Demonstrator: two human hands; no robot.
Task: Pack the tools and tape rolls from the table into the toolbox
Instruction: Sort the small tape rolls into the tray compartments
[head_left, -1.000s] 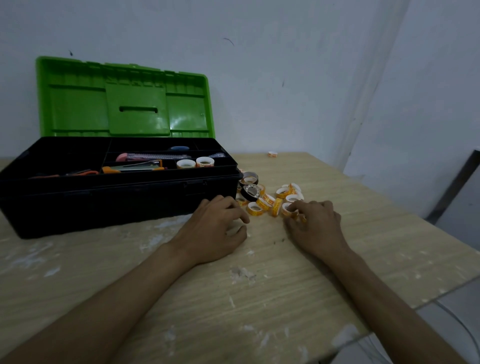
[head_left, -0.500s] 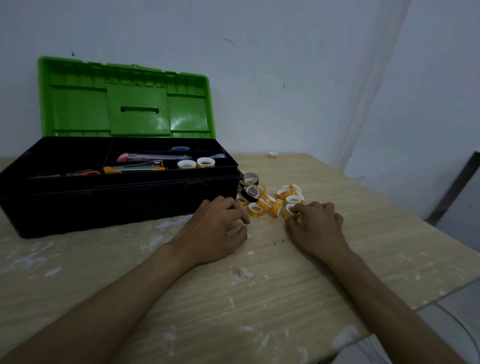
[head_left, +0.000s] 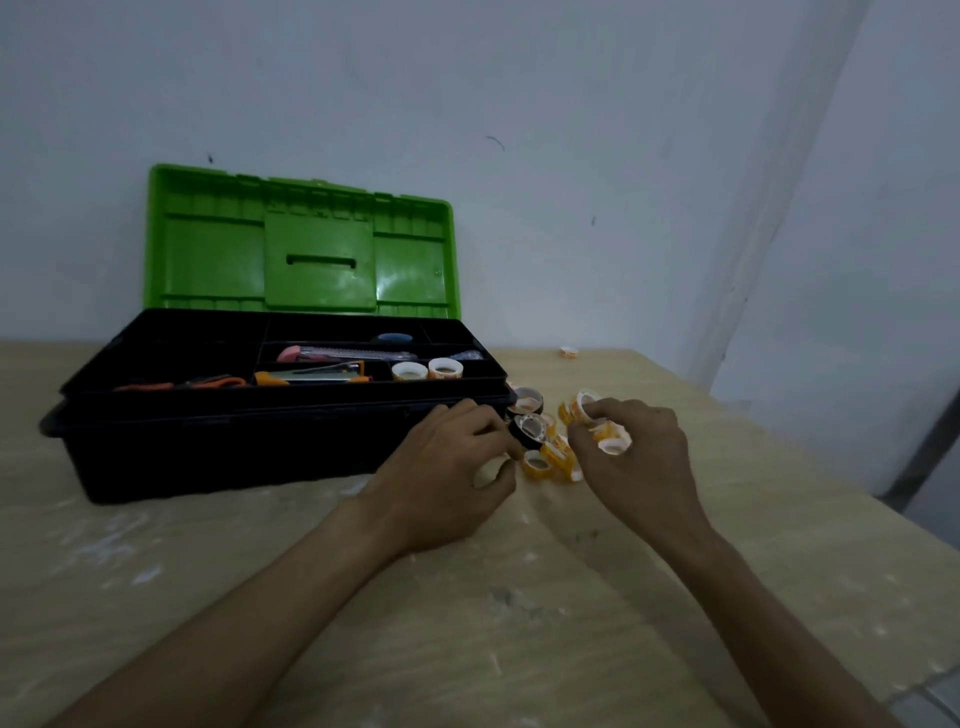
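A black toolbox with its green lid raised stands at the table's left. Its tray holds scissors, a cutter, another tool and two tape rolls. Right of the box lies a heap of small orange tape rolls and a black roll. My left hand pinches a black tape roll lifted off the table. My right hand grips orange tape rolls, raised just above the heap.
One stray orange roll lies far back near the wall. The wooden table is smeared with white dust; its right edge falls off at the right. A white wall stands close behind the box.
Both hands rested flat by the heap before. Now they have lifted: the left has picked up a black roll, the right has gathered orange rolls. The view has tilted down and right.
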